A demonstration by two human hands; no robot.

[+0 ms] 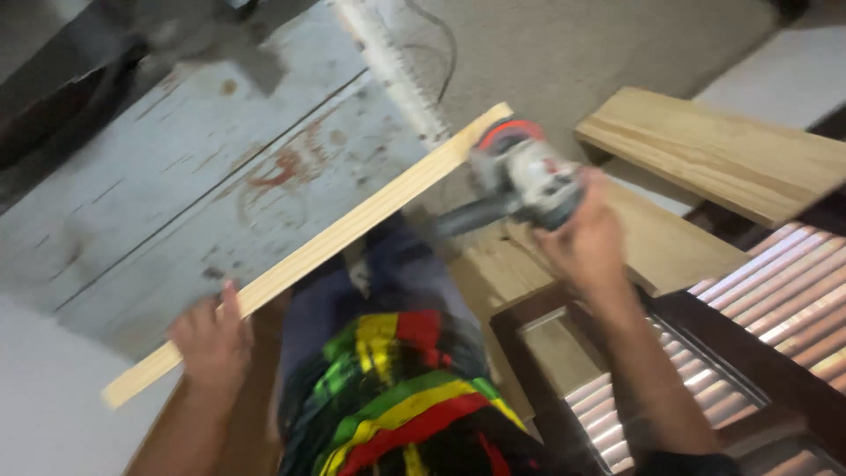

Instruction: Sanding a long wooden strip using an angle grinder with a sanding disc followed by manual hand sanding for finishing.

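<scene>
Worn grey workbench (176,176) carries a wood strip (308,256) under left fingers (231,304); right fingers (582,207) clench a grinder (520,172).

motion blur smears the whole view. the angle grinder (522,176) shows only as a grey body with a red-rimmed guard; its disc cannot be made out. the right hand (589,240) covers its rear, fingers blurred together. the left hand (211,339) hides part of the wooden strip (326,242). the dark machine (189,40) is cut off by the top edge.
</scene>
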